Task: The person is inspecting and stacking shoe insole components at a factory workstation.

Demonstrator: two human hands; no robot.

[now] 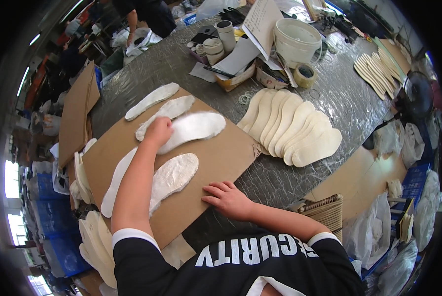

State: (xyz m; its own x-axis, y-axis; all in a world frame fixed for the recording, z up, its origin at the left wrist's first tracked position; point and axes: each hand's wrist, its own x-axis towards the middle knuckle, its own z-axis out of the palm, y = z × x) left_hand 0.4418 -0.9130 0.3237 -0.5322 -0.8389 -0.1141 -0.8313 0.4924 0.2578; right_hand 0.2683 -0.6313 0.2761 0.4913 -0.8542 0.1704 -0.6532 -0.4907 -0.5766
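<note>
On a brown cardboard sheet lie several white, fleecy insoles. My left hand is closed at the near-left edge of one bright white insole; its fingertips are partly hidden. Beside that hand, a rougher fleece insole lies just beyond, and a thinner one is farthest away. My left forearm partly covers a smooth white insole and a wrinkled one. With fingers spread, my right hand rests at the sheet's near-right edge, holding nothing.
A fanned row of cream insoles lies right of the cardboard. Behind stand a white bucket, a tape roll and small jars. More insoles lie far right. A woven chair stands near my right arm.
</note>
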